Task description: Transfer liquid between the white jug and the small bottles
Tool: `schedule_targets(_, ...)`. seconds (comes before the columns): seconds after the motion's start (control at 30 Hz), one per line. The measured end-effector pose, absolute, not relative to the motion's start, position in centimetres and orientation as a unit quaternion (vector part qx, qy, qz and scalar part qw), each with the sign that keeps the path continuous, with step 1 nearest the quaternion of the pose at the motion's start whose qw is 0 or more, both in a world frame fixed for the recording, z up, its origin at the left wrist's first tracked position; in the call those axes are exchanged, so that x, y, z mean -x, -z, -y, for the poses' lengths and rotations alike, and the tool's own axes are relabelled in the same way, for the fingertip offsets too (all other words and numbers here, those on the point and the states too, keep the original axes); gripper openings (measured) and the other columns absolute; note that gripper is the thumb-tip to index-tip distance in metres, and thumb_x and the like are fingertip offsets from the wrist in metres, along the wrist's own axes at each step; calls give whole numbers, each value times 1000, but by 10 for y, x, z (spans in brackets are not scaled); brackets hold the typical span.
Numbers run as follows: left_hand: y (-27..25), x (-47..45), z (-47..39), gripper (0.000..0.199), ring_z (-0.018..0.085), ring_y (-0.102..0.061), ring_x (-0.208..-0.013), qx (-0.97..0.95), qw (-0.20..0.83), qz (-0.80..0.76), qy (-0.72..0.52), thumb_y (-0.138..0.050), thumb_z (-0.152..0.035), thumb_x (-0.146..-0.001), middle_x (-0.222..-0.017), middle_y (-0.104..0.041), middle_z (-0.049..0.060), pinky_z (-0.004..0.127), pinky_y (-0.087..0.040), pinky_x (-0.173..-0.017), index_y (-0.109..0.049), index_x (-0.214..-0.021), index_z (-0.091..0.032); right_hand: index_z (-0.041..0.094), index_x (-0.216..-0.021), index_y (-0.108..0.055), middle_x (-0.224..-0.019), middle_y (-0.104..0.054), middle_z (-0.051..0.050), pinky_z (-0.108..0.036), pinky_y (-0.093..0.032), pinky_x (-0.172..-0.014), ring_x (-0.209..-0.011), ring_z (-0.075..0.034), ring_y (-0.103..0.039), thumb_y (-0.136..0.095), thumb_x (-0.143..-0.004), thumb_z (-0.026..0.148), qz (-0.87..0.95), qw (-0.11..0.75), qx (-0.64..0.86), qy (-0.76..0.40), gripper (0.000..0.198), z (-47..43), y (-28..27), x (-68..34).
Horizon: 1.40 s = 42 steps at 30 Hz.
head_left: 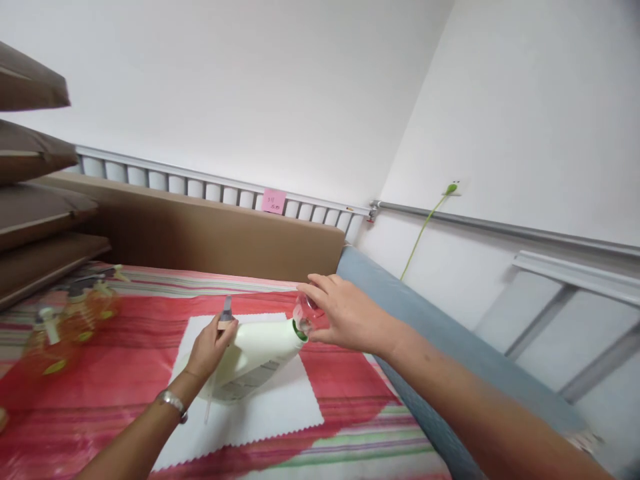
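My left hand (210,348) is closed on a grey pump head (227,309), and a thin pale tube (207,399) hangs below it. That hand also lies against a large pale green jug (255,353), which is tilted with its green-rimmed mouth (301,330) toward the right. My right hand (345,310) is wrapped round a small clear bottle (303,310), held against or very close to the jug's mouth. Whether liquid is flowing cannot be made out. Beneath the jug lies a white cloth (280,417) with a zigzag edge.
Several clear pump bottles with orange liquid (75,327) stand at the left on the red plastic sheet (135,373). Stacked brown padded boards (40,213) rise beyond them. A brown panel (225,237) closes off the back, and a blue padded edge (400,313) runs along the right.
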<state>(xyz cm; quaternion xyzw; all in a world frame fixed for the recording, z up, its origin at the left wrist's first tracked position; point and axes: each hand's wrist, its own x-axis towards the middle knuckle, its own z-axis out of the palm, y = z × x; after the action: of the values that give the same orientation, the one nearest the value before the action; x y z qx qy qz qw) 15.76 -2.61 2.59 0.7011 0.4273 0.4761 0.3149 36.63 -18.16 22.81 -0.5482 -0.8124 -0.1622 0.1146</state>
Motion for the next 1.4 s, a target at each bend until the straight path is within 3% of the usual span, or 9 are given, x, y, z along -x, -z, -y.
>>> schedule_targets(0.1,-16,-146,20,32,16,-53,-51,-653,375,-400,-523,-51,-50,-75,-57,-56,-3,25,-39,-50,-56,-80,-18,22,-123,-48,-122,-51,-11,-39,-42,-84,-102,-26,-51,-67,-71,37,829,85,525,171,58,178,-236,-355)
schedule_targets(0.23,-7,-129,20,30,13,-47,-49,-588,445,-378,-560,-54,-46,-75,-56,-50,-5,23,-37,-48,-56,-83,-17,25,-128,-43,-131,-46,-10,-42,-40,-92,-113,-29,-47,-68,-67,46,817,132,546,131,70,168,-240,-354)
schedule_targets(0.43,3,-104,26,32,11,-43,-45,-530,479,-378,-588,-53,-46,-76,-49,-46,-5,21,-32,-45,-52,-62,-17,25,-127,-44,-126,-51,-8,-41,-41,-93,-112,-26,-51,-70,-63,50,733,291,614,-20,73,140,-222,-368)
schedule_targets(0.57,12,-90,24,35,11,-43,-43,-495,502,-378,-600,-54,-48,-74,-46,-48,-5,21,-31,-43,-53,-58,-16,26,-123,-48,-111,-61,-6,-36,-49,-77,-97,-24,-58,-73,-62,44,619,417,640,-180,69,124,-189,-371)
schedule_targets(0.7,19,-83,21,33,12,-48,-46,-453,532,-368,-614,-60,-48,-70,-48,-52,-5,22,-35,-47,-56,-61,-16,27,-117,-51,-100,-63,-4,-28,-50,-59,-80,-19,-61,-72,-65,45,475,560,576,-359,59,119,-151,-362)
schedule_targets(0.87,22,-78,15,33,15,-56,-56,-369,563,-359,-646,-66,-47,-64,-61,-61,-2,25,-42,-56,-61,-72,-15,28,-104,-59,-92,-66,0,-34,-52,-72,-83,-19,-64,-71,-69,44,336,663,414,-525,41,138,-107,-343)
schedule_targets(1.0,16,-68,12,34,18,-62,-62,-313,583,-341,-668,-68,-45,-62,-66,-66,3,31,-45,-64,-61,-74,-14,30,-110,-57,-102,-66,-4,-40,-49,-81,-97,-24,-62,-66,-72,51,237,670,347,-612,45,168,-68,-325)
schedule_targets(1.2,-18,-38,24,29,15,-63,-70,-245,589,-272,-721,-72,-36,-61,-74,-68,0,29,-45,-69,-58,-82,-20,34,-121,-47,-110,-62,-7,-46,-47,-82,-96,-31,-63,-81,-52,48,134,613,393,-673,79,203,3,-290)
schedule_targets(1.4,-62,-16,66,20,14,-63,-77,-199,618,-178,-740,-69,-25,-66,-78,-69,-1,29,-47,-75,-60,-84,-22,34,-126,-42,-110,-61,-7,-42,-47,-75,-95,-30,-63,-81,-47,53,94,593,450,-661,90,219,27,-249)
